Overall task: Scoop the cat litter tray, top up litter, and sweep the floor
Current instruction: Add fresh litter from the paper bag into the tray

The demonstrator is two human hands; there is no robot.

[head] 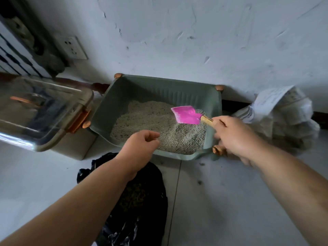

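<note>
Two hands are in the frame. The right hand (232, 137), at centre right and slightly blurred, has its fingers wrapped round the wooden handle of one pink scoop (185, 115). The scoop's blade points up and left over the litter, and its pink face shows bare. Whether its edge touches the grains cannot be told. The left hand (140, 144), at centre, hangs over the near rim of the tray with its fingers loosely curled and nothing in them.

One green litter tray (159, 89) sits at the middle of the frame, against the foot of a scuffed white wall (195, 32). Pale grey litter (150, 121) is heaped inside it, higher toward the left and the back. Four copper-coloured knobs show around the tray. There are two at the far corners and one at the near right corner, partly behind the right hand. The fourth is at the near left corner, just beside the clasp of the clear box.

That one clear plastic box (40, 110), with orange clasps, fills the left edge and presses close to the tray's left side. One crumpled white sack (284, 118) with printed text slumps at the right, behind the right wrist. One black bag (142, 201) lies open on the pale floor (221, 201) at lower centre, just below the tray. The left forearm crosses its upper edge. One wall socket (72, 47) sits in the upper left. Dark crumbs dot the floor near the tray's right corner.
</note>
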